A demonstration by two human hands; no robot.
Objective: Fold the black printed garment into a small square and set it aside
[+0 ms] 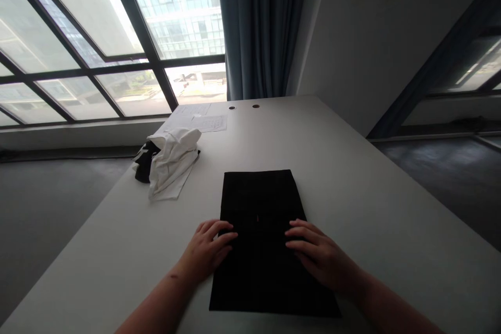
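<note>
A flat black piece, apparently fabric [262, 271], lies lengthwise on the white table in front of me, narrower at its far end. A faint crease runs across it, with a tiny reddish mark near the middle. My left hand [209, 249] rests over its left edge, fingers apart and slightly bent on the dark surface. Across from it, my right hand [319, 253] lies on the right edge, its fingers spread and pointing inward. Both thumbs are largely hidden, and neither hand visibly grips the piece.
Crumpled white cloth [176, 159] and some black cloth [146, 162] lie at the table's left edge. Printed paper sheets [209, 123] are behind them. Two round holes [255, 106] pierce the far end of the table [376, 229]. Beyond hang a blue curtain [262, 26] and windows.
</note>
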